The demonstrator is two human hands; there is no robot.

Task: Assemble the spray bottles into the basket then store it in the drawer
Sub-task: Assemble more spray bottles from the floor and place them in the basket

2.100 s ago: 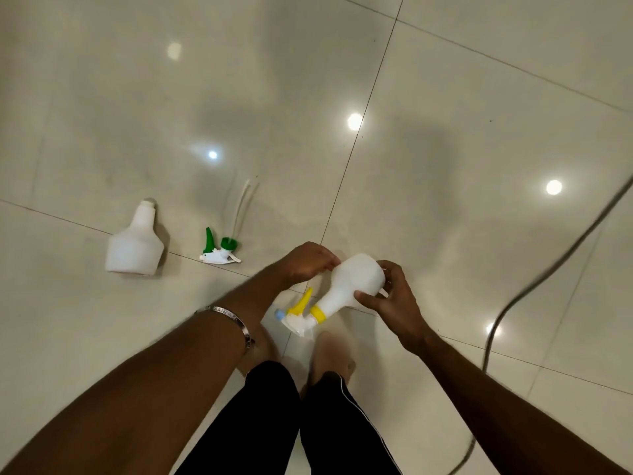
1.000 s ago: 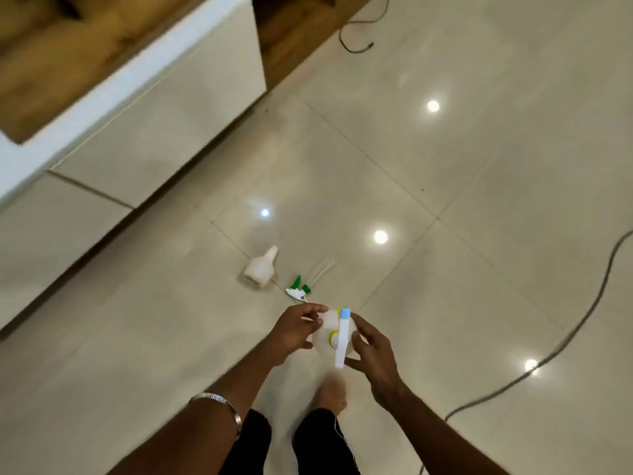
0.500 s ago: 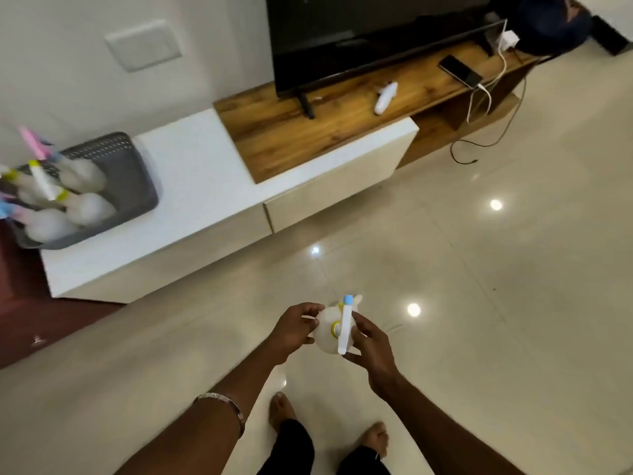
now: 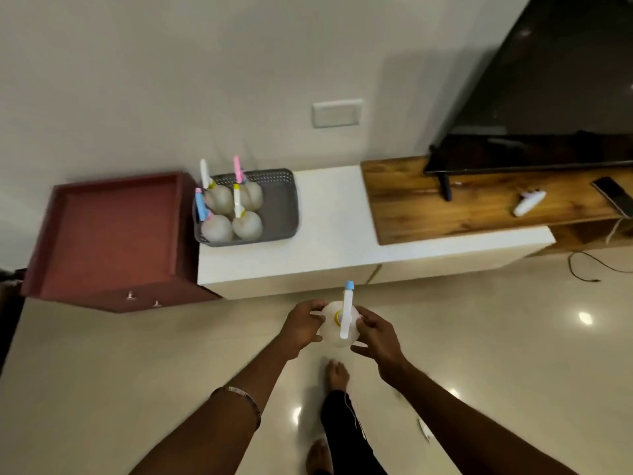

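I hold a white spray bottle (image 4: 337,329) upright in front of me, its yellow collar and blue-tipped white nozzle on top. My left hand (image 4: 301,325) grips its left side and my right hand (image 4: 375,334) its right side. A grey perforated basket (image 4: 279,207) sits on the white cabinet top (image 4: 335,234) beyond my hands. Several assembled white spray bottles (image 4: 233,210) with pink, blue and yellow-collared heads stand in the basket's left half.
A dark red drawer unit (image 4: 109,234) with two small knobs stands left of the white cabinet. To the right, a wooden TV bench (image 4: 479,204) carries a TV (image 4: 548,97), a phone and a white remote. A cable lies on the glossy tiled floor.
The view has lifted from the floor to the cabinet and come closer. I have carried the bottle toward the basket. The loose bottle and green spray head on the floor are out of sight.
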